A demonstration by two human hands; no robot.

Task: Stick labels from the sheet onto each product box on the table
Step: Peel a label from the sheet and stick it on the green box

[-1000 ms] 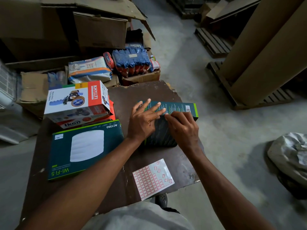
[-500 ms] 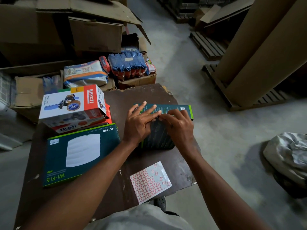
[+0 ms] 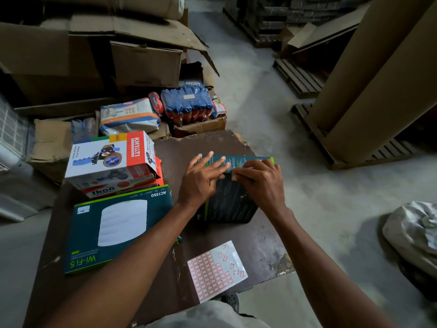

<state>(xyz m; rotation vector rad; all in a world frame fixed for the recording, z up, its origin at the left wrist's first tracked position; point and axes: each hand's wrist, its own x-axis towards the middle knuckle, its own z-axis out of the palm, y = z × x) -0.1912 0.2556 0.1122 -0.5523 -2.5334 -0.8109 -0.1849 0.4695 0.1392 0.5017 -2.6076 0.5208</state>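
Table edges: the dark brown table (image 3: 255, 242) has a chipped far right corner just beyond the dark teal box (image 3: 233, 204); its near right edge is worn and flaking, close to the label sheet (image 3: 216, 268).
Open room: bare tabletop lies between the dark teal box and the label sheet, and to the right of the box up to the table edge; the grey concrete floor (image 3: 307, 162) is open to the right of the table.
Dark teal box: stands at the far middle of the table, green trim on its edges, small pale print on its faces.
Left hand (image 3: 201, 178): fingers straight and spread, lying flat on the top of the box.
Right hand (image 3: 260, 178): fingers bent, tips pressing on the box top just beside the left fingertips; whether a label sits under them cannot be told.
Label sheet: near edge of the table, white with red-bordered labels, some places peeled.
Wi-Fi box (image 3: 113, 228): flat on the left side, a small white label at its far left corner.
Tape dispenser box (image 3: 111, 159): far left, stacked on an orange box.
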